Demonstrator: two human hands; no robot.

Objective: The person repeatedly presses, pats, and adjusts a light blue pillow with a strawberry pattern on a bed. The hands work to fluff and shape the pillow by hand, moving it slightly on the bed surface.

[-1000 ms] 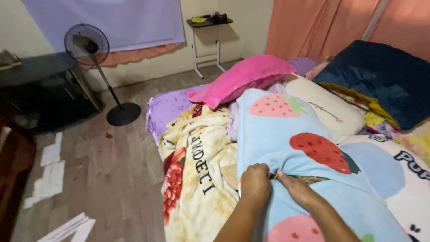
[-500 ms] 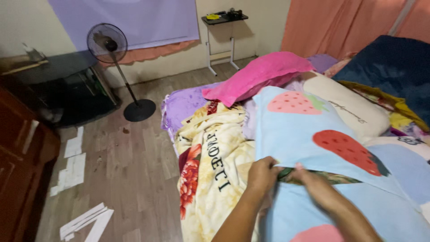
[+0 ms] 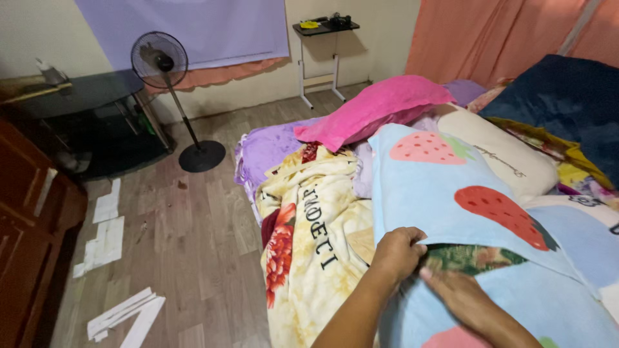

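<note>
- We look down on a bed (image 3: 412, 119) heaped with bedding, set against a wall hung with orange curtains (image 3: 477, 38).
- Across the near end of the bed lies the light blue blanket (image 3: 425, 193), printed with red strawberries; its edge is turned back in front of us, baring a green patterned cloth (image 3: 474, 258) beneath.
- To its left we see a cream blanket (image 3: 309, 238) with red flowers and dark lettering, bunched and hanging over the bed's side toward the wooden floor (image 3: 187, 238).
- A dark blue quilt (image 3: 567, 103) rises at the far right, with a cream pillow (image 3: 496, 151) and a pink pillow (image 3: 377, 106) lying beyond the strawberries.
- A black standing fan (image 3: 164, 67) stands on the floor near a dark glass bench (image 3: 77, 96); white paper strips (image 3: 106, 235) lie scattered along the boards.
- Our left hand (image 3: 394, 252) is closed, gripping the folded edge of the light blue blanket.
- Our right hand (image 3: 459, 298) lies open and flat on the blanket just beside it, fingers stretched toward the left hand, clasping nothing.
</note>
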